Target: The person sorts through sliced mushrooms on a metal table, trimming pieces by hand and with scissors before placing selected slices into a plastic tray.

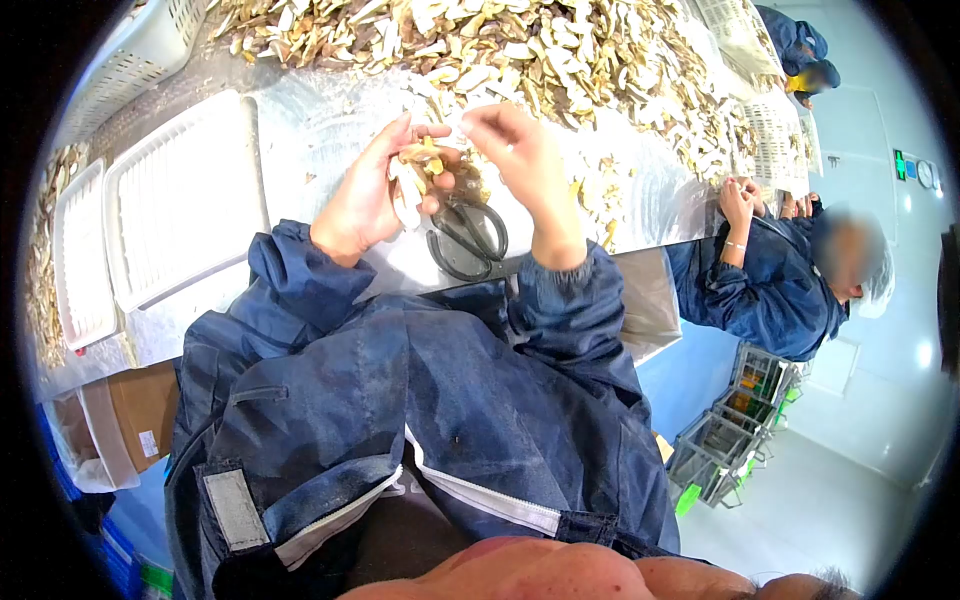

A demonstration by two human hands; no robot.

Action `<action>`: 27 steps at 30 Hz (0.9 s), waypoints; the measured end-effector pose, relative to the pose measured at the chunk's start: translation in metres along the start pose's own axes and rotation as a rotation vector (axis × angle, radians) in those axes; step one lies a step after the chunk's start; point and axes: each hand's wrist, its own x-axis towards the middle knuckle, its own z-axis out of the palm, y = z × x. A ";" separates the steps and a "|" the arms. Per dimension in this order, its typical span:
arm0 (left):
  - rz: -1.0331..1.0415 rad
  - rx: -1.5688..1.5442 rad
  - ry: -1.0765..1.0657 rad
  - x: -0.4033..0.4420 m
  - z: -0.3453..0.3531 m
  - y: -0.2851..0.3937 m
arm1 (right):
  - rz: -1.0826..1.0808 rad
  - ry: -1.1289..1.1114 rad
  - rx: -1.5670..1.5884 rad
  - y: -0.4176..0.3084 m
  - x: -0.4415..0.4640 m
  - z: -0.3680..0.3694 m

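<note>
Sliced mushroom pieces (408, 188) lie in my left hand (365, 195), its fingers curled round them with the palm turned up. Just to the right, my right hand (520, 150) is raised over the table, its thumb and fingertips pinched together near the pieces. Whatever is between those fingertips is too small to make out. Black-handled scissors (470, 240) rest at the table's front edge below my hands, their blades hidden. Behind both hands spreads a large heap of sliced mushrooms (540, 50).
White trays (185, 200) stand at the left, with a white basket (135, 65) behind them. More baskets (775, 140) are at the far right. A co-worker (765, 275) in blue works at the table's right side. Crates (720, 430) stand on the floor.
</note>
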 end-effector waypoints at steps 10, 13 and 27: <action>0.091 0.051 0.025 0.001 -0.010 0.004 | -0.055 0.200 -0.492 0.078 0.038 0.006; 0.086 0.070 0.042 0.001 -0.008 0.003 | 0.058 0.133 -0.477 0.069 0.028 0.001; 0.090 -0.018 -0.003 0.001 0.006 0.003 | 0.166 -0.156 0.253 0.007 -0.004 -0.012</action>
